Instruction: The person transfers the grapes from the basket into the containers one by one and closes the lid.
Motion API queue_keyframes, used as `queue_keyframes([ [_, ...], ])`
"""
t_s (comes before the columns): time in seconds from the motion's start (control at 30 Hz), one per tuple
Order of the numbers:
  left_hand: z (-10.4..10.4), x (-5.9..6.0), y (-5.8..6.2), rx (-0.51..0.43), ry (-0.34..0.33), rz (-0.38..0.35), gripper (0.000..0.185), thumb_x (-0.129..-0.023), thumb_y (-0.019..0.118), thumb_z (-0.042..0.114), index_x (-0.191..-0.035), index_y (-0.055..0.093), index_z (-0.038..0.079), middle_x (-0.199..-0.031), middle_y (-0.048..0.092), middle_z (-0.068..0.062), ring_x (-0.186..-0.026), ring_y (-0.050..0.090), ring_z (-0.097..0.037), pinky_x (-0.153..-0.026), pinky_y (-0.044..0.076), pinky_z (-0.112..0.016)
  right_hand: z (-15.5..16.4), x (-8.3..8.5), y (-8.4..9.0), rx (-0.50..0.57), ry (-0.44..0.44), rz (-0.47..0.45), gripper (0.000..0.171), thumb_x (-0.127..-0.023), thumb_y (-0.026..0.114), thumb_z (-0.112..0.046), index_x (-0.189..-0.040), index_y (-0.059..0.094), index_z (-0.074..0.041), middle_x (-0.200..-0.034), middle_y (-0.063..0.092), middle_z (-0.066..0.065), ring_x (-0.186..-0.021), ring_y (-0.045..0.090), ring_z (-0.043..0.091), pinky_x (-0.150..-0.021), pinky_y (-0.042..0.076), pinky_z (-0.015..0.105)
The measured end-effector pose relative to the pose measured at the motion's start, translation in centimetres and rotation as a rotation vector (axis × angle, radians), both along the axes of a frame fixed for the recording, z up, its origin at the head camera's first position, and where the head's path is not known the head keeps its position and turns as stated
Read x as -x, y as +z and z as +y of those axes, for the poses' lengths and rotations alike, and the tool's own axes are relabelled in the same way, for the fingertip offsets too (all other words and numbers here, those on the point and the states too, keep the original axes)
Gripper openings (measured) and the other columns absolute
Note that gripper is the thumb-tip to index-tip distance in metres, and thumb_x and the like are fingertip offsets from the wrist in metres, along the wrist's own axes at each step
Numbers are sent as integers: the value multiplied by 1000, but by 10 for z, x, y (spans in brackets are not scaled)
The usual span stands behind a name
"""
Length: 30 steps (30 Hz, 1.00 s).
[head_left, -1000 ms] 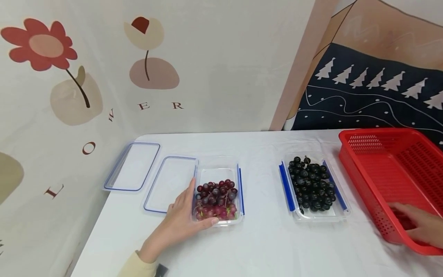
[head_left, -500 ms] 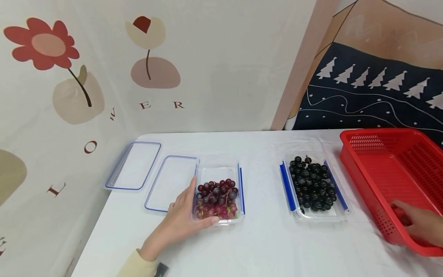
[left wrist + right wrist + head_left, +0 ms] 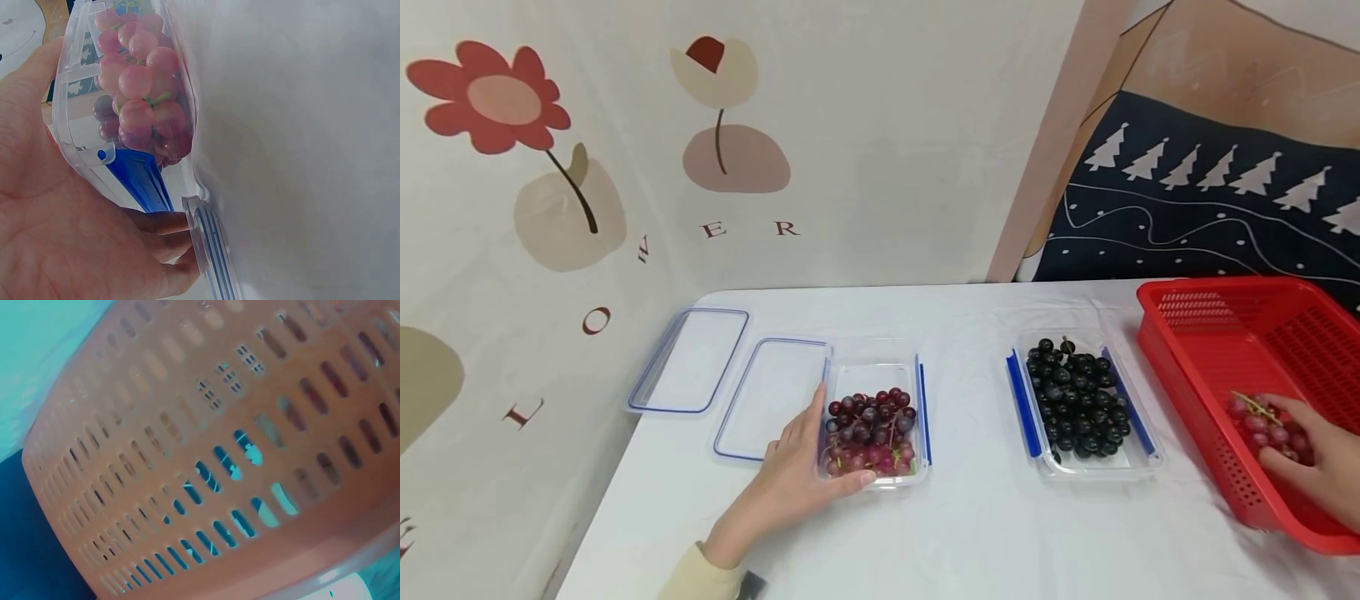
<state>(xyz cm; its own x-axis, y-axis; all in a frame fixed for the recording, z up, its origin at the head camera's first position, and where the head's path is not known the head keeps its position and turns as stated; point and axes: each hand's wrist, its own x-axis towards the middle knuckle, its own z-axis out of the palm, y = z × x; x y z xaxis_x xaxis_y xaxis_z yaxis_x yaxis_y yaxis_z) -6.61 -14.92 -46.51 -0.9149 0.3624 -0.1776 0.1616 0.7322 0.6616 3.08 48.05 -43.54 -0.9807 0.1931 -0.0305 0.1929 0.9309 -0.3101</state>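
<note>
1. The left hand (image 3: 797,479) lies on the white bench (image 3: 970,533) against the near left corner of a clear box of red grapes (image 3: 871,436); thumb along the box's front wall, fingers up its left side, curled round that corner
2. From the left wrist view the palm (image 3: 56,231) presses against the clear wall and its blue clip (image 3: 142,178), with pink and dark red grapes just behind the plastic
3. The right hand (image 3: 1311,467) is inside the red basket (image 3: 1225,333) at the right edge of the bench, fingers curled round a small bunch of red grapes (image 3: 1262,421) with a greenish stem showing on top
4. The bunch sits just above the basket's near left part, close to its slotted wall; I cannot tell whether it touches the floor of the basket
5. The right wrist view shows only the basket's slotted wall (image 3: 206,462), close up
6. Between the two hands stands a second clear box with blue clips, full of dark grapes (image 3: 1078,400), well apart from both hands
7. Two clear lids with blue rims lie flat to the left: one (image 3: 771,396) touching the red-grape box, the other (image 3: 688,358) further left near the bench's edge
8. A wall cloth with flowers and letters (image 3: 572,183) hangs behind
</note>
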Motion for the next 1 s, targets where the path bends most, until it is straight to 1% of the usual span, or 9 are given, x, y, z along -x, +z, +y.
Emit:
queue_keyframes([
  [0.07, -1, 0, 0, -1, 4, -4, 141, -84, 83, 73, -176, -6, 16, -178, 15, -26, -161, 17, -51, -120, 11, -81, -5, 0, 2, 21, 10, 79, 76, -91, 81, 5, -151, 35, 17, -111, 55, 46, -92, 63, 59, -70, 64, 49],
  [0.2, -2, -1, 0, -5, 3, -3, 140, -84, 83, 73, -176, -6, 15, -178, 14, -26, -161, 17, -51, -120, 11, -81, -18, 0, 7, 72, 13, 234, 70, -89, 79, 11, -150, 45, 15, -122, 55, 45, -88, 63, 5, -62, 44, 4],
  [0.3, -2, 0, -1, -7, -2, 4, 140, -84, 82, 74, -176, -6, 16, -178, 14, -25, -161, 17, -51, -120, 11, -81, -29, 0, 11, 105, 9, 346, 67, -88, 76, 14, -150, 49, 14, -122, 57, 43, -86, 35, -25, -63, 32, -4],
  [0.4, -2, 0, -1, -7, -5, 11, 140, -84, 81, 75, -176, -6, 16, -178, 14, -25, -161, 18, -51, -120, 11, -82, -40, 0, 18, 121, -10, 405, 67, -91, 71, 12, -155, 49, 10, -124, 59, 42, -86, 33, -28, -65, 32, -5],
  [0.57, -1, 0, -4, -8, -5, 23, 140, -83, 80, 77, -177, -5, 16, -178, 16, -25, -161, 19, -50, -120, 13, -82, -58, 2, 27, 130, -56, 448, 71, -95, 67, 8, -163, 47, 1, -131, 58, 39, -87, 36, -20, -72, 32, -4],
  [0.7, -1, 0, -7, -18, -6, 25, 140, -82, 80, 79, -177, -4, 18, -179, 16, -23, -161, 19, -49, -121, 13, -80, -78, 3, 37, 122, -76, 416, 75, -97, 70, 5, -166, 43, -4, -138, 55, 38, -102, 60, 23, -78, 35, 2],
  [0.8, -1, 1, -7, -19, -10, 26, 141, -82, 80, 80, -177, -4, 18, -179, 15, -23, -161, 19, -48, -121, 12, -80, -96, 6, 43, 102, -81, 372, 76, -97, 72, 4, -167, 42, -4, -141, 54, 38, -105, 56, 55, -77, 45, 9],
  [0.9, -1, 1, -7, -12, -12, 31, 141, -82, 79, 80, -177, -4, 18, -178, 16, -23, -161, 20, -49, -121, 12, -80, -115, 11, 46, 77, -38, 365, 76, -95, 74, 3, -164, 45, -1, -137, 55, 38, -106, 55, 57, -79, 60, 25],
  [1.0, -1, 2, -7, -7, -11, 30, 142, -82, 79, 81, -177, -4, 17, -178, 17, -24, -161, 20, -48, -121, 13, -79, -133, 17, 49, 64, 21, 385, 73, -94, 76, 0, -162, 49, -4, -137, 58, 35, -107, 56, 54, -91, 47, 10],
])
